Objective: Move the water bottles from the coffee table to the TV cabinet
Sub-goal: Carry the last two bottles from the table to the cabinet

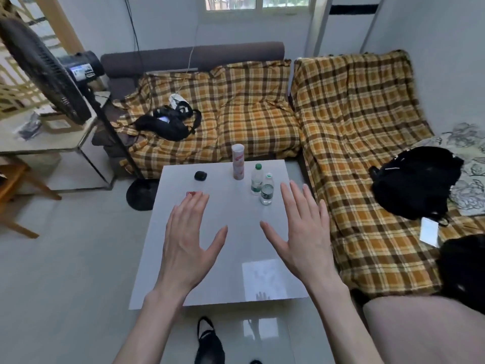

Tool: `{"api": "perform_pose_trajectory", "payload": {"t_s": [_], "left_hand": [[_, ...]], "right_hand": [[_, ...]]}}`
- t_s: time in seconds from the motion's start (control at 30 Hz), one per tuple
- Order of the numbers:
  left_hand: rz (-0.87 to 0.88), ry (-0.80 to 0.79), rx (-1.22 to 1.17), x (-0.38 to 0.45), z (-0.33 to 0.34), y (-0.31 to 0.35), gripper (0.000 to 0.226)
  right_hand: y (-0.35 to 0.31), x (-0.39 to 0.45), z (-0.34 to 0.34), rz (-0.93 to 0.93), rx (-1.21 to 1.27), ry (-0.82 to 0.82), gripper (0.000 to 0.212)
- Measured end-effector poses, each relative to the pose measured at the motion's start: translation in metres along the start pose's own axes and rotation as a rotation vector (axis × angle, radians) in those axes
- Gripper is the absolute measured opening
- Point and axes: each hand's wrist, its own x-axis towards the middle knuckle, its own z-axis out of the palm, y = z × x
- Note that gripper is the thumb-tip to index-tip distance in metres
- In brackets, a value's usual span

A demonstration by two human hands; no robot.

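Note:
Two clear water bottles stand close together on the far right part of the white coffee table (183, 285): one with a green cap (256, 179) and, just in front of it, one with a white cap (267, 189). A third bottle with a black cap and red label (198, 183) stands at the far left, partly hidden behind my left fingertips. My left hand (190, 235) and my right hand (301, 232) hover above the table's middle, palms down, fingers spread, holding nothing. No TV cabinet is in view.
A tall pink-white canister (238, 162) stands at the table's far edge. A plaid-covered L-shaped sofa (354, 153) wraps the back and right, with black bags (412, 179) on it. A standing fan (47, 72) and a side table (49, 137) are at the left.

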Motion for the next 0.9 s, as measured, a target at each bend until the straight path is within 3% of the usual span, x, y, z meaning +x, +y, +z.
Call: {"api": "perform_pose_trajectory", "payload": {"t_s": [0.37,0.6,0.9], "left_hand": [[0.175,-0.159,-0.102,0.145,0.061,-0.086,0.073],[0.209,-0.244,-0.166,0.207,0.114,-0.101,0.069],[0.132,-0.337,-0.127,0.267,0.220,-0.119,0.064]], "right_hand": [[-0.020,0.103,0.079,0.347,-0.137,0.001,0.079],[-0.002,0.146,0.112,0.395,-0.156,-0.041,0.077],[0.056,0.213,0.192,0.363,-0.123,-0.175,0.076]]}}
